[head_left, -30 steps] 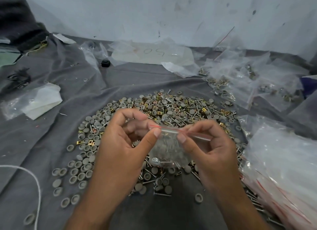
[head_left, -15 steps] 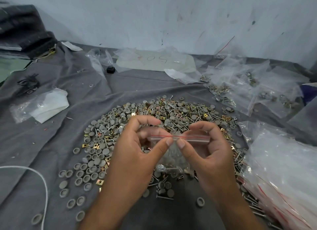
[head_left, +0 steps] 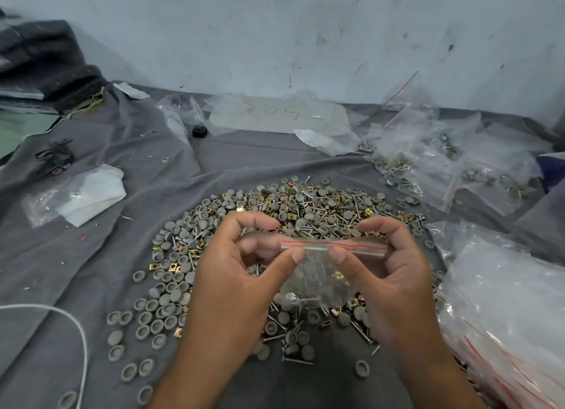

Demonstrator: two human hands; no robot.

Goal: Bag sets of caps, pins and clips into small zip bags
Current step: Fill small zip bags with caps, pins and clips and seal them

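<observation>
**Filled zip bag held at its seal, strip running left to right**

Head view.

- Item: small zip bag (head_left: 318,274), clear, with a red line along its closure strip (head_left: 336,246). It is held in the air above the heap of caps, pins and clips (head_left: 305,207), with no contact to the grey cloth surface (head_left: 122,256).
- Long axis: the closure strip lies roughly level, left to right across the view, between the two hands. The mouth points up and away from the person; the loaded belly hangs down toward the person, with caps, pins and a brass clip showing through.
- Left hand (head_left: 244,274): grasping the strip's left part, thumb in front, fingers curled behind.
- Right hand (head_left: 388,274): grasping the strip right of centre, thumb in front, fingers curled over the top edge. The strip's right end juts past the thumb.
- Nearness: both thumbs sit almost tip to tip at mid-strip; neither hand is clearly nearer.
- Judgement: sealing seems to be the step in hand; the pinch would need to travel along the strip's axis. Whether the strip is already pressed closed cannot be told.
</observation>
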